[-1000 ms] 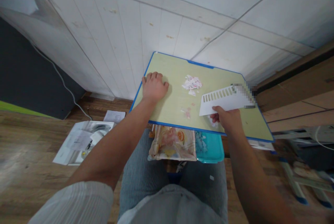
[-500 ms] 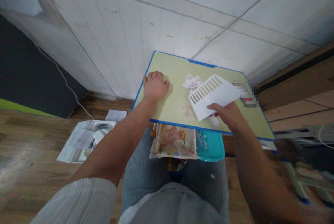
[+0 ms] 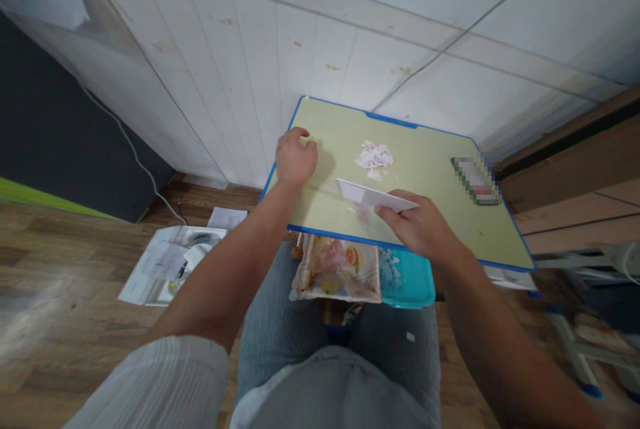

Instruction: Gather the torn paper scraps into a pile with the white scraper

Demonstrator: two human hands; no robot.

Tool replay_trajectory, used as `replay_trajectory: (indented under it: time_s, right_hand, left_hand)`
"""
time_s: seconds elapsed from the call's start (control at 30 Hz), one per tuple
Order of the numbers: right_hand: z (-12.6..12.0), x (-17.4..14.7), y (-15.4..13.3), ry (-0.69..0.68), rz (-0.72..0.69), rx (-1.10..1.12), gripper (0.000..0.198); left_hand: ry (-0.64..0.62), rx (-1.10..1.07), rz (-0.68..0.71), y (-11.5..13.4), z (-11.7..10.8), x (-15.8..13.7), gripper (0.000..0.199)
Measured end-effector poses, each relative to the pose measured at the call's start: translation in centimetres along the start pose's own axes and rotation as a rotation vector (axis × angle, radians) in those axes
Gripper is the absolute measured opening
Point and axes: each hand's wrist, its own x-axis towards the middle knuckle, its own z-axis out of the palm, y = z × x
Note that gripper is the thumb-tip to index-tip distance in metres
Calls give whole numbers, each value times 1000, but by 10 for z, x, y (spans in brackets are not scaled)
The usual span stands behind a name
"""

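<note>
My right hand (image 3: 417, 222) grips a white slotted card (image 3: 365, 194) by its near right part. The card is tilted, seen almost edge-on, above a yellow board (image 3: 430, 159) with a blue rim. Beyond it on the board lies a small heap of torn white and pink paper scraps (image 3: 375, 155). A faint pinkish scrap (image 3: 363, 215) shows near the board's front edge, just below the card. At the board's left edge is my left hand (image 3: 296, 161), with nothing in it, its fingers bent and the thumb apart from them.
A pixelated flat object (image 3: 475, 181) lies on the board's right side. Under the front edge are a patterned tray (image 3: 340, 272) and a turquoise container (image 3: 413, 282) with paper bits. An open white box (image 3: 150, 269) stands on the floor at left. The wall (image 3: 270, 82) rises behind the board.
The slotted card has turned from nearly flat to edge-on and moved slightly left with my right hand. My left hand's fingers have gone from spread flat to bent.
</note>
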Motion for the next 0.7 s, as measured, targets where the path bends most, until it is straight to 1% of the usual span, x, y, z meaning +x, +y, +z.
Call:
replay_trajectory:
  time_s: [0.1,0.2,0.3,0.4,0.47,0.57,0.63,0.7]
  right_hand:
    - [-3,-15,-7,-58,-57,53,31]
    - [-8,-23,-13,-118,-113,100,30]
    - [-15,-26,-18,-190,-121,93,32]
    - [-21,-28,-21,-242,-88,143,30]
    - [-22,-28,-20,-234,-35,222,26]
    - [-20,-28,-14,-142,33,290,21]
    - [-17,-26,-10,-91,47,256,20]
    - [-15,-26,-10,-103,32,208,23]
  left_hand:
    - [5,11,15,-2,2,0,25]
    - [2,24,19,-1,1,0,24]
    - [-9,44,8,1,-1,0,23]
    - [-16,61,14,3,-2,-1,21]
    - [-16,62,18,4,-3,-1,20]
    - [-17,54,11,4,-3,-1,19]
    - [-26,53,5,5,-3,-1,18]
    - [-33,60,1,5,-3,-1,17]
